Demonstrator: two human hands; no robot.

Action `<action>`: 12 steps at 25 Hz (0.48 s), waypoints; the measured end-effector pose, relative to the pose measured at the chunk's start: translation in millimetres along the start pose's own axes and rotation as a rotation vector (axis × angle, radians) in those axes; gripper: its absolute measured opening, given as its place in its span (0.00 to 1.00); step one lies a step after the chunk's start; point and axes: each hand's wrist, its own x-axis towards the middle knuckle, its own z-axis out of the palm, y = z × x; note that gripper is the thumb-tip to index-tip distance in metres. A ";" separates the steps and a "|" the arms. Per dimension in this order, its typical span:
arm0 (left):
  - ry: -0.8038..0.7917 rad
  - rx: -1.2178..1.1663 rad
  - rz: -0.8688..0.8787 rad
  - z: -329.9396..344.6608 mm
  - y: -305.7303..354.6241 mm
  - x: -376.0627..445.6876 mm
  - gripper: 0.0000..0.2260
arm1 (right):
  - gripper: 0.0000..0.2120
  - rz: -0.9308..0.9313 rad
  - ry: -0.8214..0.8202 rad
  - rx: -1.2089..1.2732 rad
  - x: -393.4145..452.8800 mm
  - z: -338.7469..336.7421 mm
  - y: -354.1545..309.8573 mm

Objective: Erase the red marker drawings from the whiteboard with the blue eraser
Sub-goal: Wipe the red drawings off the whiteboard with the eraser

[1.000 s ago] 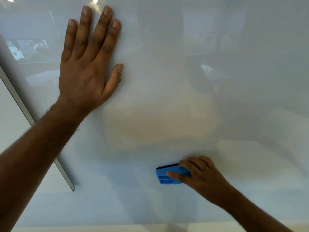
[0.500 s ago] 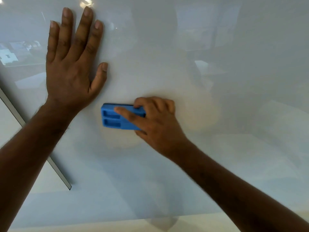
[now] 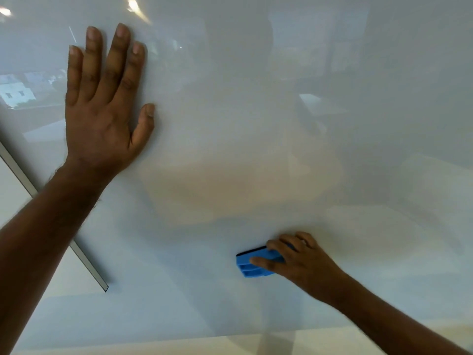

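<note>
A glossy whiteboard [image 3: 256, 111] fills nearly the whole head view. No sharp red lines show on it, only a faint pinkish smear [image 3: 230, 185] across the middle. My left hand [image 3: 102, 106] presses flat on the board at the upper left, fingers straight and spread. Lower down, right of centre, my right hand [image 3: 299, 262] grips the blue eraser [image 3: 252, 263] and holds its dark pad side against the board, below the smear.
The board's grey metal edge [image 3: 87, 262] runs diagonally at the lower left, ending in a corner beside my left forearm. A pale wall lies beyond it. A cream strip [image 3: 230, 345] shows under the board's bottom edge. Window reflections glare at the upper left.
Half a second ago the eraser was up beside my left hand; my right hand has swept it down and to the right. My left hand has stayed flat in place.
</note>
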 end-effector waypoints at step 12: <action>-0.014 -0.049 -0.270 14.4 53.5 -2.6 0.33 | 0.26 0.228 0.195 0.028 51.2 -48.1 59.9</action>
